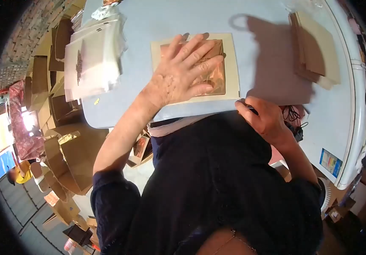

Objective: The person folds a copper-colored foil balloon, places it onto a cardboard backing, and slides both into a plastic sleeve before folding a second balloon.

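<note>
A cream card (232, 63) lies on the table near its front edge, with a shiny copper-coloured sheet (217, 80) on top of it. My left hand (185, 68) rests flat on that sheet with fingers spread and covers much of it. Just off the card's lower right corner, my right hand (264, 119) is closed, thumb against fingers. Something small and dark with a bright glint shows between them, too little to name.
Clear plastic sleeves (96, 55) are stacked at the table's left. A pile of cream and brown cards (319, 51) lies at the right. The pale blue table (183, 17) has a sticker (331, 162) near its right edge. Open cardboard boxes (79, 157) stand on the floor at left.
</note>
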